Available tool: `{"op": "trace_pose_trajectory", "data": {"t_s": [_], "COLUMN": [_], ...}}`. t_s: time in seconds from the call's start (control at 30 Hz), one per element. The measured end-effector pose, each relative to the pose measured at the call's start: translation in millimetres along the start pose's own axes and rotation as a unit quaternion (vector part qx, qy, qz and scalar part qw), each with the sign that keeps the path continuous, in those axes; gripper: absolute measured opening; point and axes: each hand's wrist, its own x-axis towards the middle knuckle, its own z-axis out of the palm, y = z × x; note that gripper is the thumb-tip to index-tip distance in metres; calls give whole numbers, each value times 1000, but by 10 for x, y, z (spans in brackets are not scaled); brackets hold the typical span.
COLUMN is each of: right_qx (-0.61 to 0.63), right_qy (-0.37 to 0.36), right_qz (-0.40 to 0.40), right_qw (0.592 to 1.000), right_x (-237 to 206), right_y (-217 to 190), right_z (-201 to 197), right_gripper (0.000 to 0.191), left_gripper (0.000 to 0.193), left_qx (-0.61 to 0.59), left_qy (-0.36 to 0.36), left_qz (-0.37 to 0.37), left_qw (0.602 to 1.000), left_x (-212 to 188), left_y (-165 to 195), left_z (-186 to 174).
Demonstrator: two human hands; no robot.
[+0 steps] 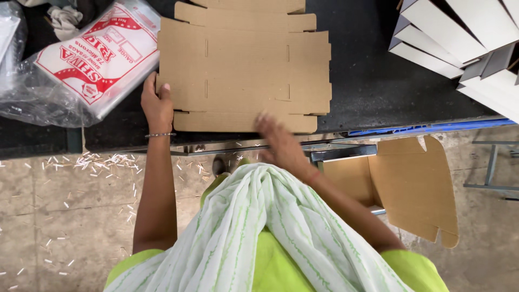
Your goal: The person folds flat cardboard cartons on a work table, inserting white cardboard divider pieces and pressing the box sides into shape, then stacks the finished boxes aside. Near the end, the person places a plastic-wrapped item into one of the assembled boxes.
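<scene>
Brown die-cut cardboard blank [243, 67], unfolded, lying flat on dark table

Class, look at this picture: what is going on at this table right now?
A person stands at a dark table with a flat brown cardboard box blank lying on it. The left hand rests on the blank's left edge, while the right hand, blurred, is at its near edge. A plastic packet of bags lies to the left, white folded boxes to the right, and another cardboard piece sits below the table.
</scene>
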Motion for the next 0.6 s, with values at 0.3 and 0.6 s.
{"op": "trace_pose_trajectory", "data": {"t_s": [0.3, 0.6], "right_qx": [8, -71], "right_qy": [198, 90], "right_qz": [141, 182], "right_qw": [970, 977], "right_x": [170, 533], "right_y": [139, 10], "right_z": [-519, -304], "right_gripper": [28, 27], "left_gripper": [45, 46], "left_qx": [40, 71], "left_qy": [4, -7], "left_qz": [65, 56], "left_qw": [997, 996], "left_x": [-64, -210], "left_y": [-73, -12], "left_z": [14, -49]}}
